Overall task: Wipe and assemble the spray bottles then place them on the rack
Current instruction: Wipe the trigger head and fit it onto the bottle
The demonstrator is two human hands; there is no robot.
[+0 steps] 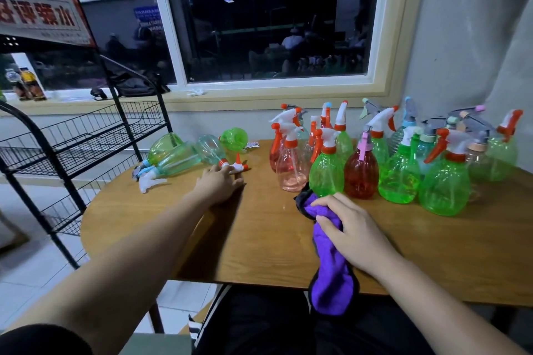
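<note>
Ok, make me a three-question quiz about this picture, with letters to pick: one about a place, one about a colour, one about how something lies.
1. Where is the black rack? A) left of the table B) on the table C) under the table
2. What colour is the cloth in the right hand? A) yellow B) purple C) white
3. How are the bottles by the left hand? A) standing up B) lying on their sides C) hanging up

Answers: 1 A, it stands beside the table's left edge. 2 B, purple shows around the hand. 3 B, they lie flat on the tabletop.
</note>
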